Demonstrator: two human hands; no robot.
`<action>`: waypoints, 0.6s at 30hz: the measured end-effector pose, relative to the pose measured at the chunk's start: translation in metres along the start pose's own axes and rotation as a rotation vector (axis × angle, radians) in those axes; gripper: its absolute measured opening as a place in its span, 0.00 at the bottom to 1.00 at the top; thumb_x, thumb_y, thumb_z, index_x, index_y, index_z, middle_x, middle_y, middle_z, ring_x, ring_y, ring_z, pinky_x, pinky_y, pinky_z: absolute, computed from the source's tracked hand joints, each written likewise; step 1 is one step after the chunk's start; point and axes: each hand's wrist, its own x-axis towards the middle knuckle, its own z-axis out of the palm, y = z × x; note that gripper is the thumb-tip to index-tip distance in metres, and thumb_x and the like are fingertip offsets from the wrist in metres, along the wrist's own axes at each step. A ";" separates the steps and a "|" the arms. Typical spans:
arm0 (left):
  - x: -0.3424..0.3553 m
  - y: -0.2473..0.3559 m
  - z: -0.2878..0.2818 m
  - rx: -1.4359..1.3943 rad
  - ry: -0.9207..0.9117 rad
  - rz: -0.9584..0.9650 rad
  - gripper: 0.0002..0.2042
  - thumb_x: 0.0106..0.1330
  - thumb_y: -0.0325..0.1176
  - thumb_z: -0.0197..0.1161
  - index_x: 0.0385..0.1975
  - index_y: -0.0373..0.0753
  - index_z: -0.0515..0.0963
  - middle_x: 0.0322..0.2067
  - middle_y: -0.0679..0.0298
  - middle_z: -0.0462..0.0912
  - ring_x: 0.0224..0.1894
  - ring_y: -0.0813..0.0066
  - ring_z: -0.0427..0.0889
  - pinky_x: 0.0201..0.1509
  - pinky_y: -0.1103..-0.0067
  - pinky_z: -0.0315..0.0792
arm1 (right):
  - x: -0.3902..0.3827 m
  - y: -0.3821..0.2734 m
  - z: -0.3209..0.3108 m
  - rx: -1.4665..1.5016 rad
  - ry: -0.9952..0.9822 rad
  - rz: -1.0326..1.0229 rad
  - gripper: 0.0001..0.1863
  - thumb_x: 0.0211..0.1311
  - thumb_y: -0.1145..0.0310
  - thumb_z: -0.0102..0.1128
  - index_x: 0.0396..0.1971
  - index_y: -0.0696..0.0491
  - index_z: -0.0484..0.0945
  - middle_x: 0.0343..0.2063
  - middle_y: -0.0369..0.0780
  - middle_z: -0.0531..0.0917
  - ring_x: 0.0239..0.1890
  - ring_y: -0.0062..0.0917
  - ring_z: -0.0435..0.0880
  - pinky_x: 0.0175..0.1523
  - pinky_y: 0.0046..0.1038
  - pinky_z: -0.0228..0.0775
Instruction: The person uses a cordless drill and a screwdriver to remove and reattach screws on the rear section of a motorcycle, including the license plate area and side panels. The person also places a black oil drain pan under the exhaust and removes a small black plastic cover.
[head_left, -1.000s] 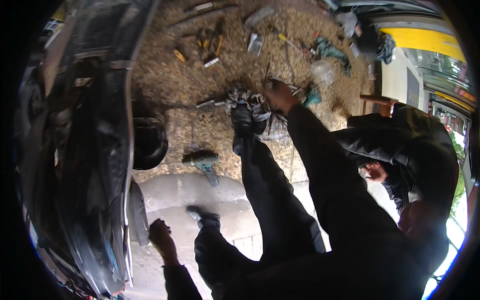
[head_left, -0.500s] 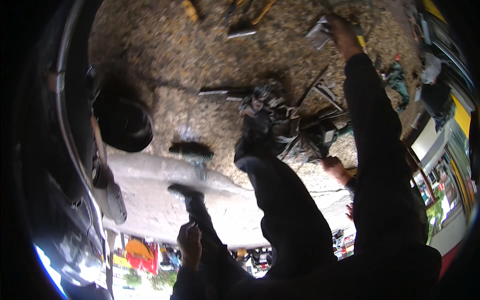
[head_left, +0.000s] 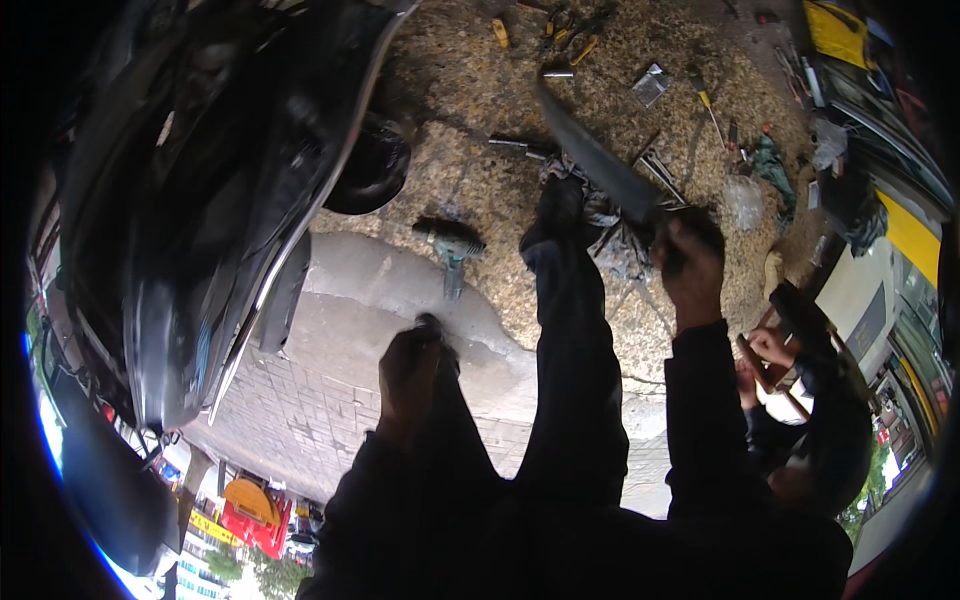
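Note:
My right hand (head_left: 690, 260) is closed round the lower end of a long, dark grey, curved strip (head_left: 595, 160), which slants up and left over the ground. What the strip belongs to does not show. My left hand (head_left: 408, 375) is closed in front of my left leg, and anything in it is hidden. Beyond that hand, a teal power drill (head_left: 455, 250) lies on the ground. Past my right foot, a crumpled dark cloth (head_left: 600, 215) is partly covered by the strip. A small shiny packet (head_left: 650, 85) rests farther off, beside a yellow-handled screwdriver (head_left: 705, 97).
A black motorbike or scooter (head_left: 220, 200) fills the left, its dark wheel (head_left: 370, 170) near the drill. Pliers (head_left: 560, 35) and a metal socket (head_left: 558, 75) lie at the far side. On the right, another person's hands (head_left: 768, 348) are by a brown wooden piece (head_left: 755, 362).
My right hand has left the shiny packet, come back nearer, and now grips the dark strip. My left hand has risen in the picture. The view has shifted, showing more of the vehicle.

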 end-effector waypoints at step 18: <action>-0.099 -0.075 -0.253 -0.886 -0.581 0.076 0.19 0.65 0.42 0.63 0.51 0.40 0.76 0.48 0.55 0.80 0.48 0.62 0.80 0.54 0.63 0.75 | -0.403 0.233 0.188 0.113 -0.305 0.226 0.10 0.53 0.72 0.64 0.24 0.58 0.71 0.16 0.38 0.73 0.13 0.22 0.70 0.18 0.24 0.58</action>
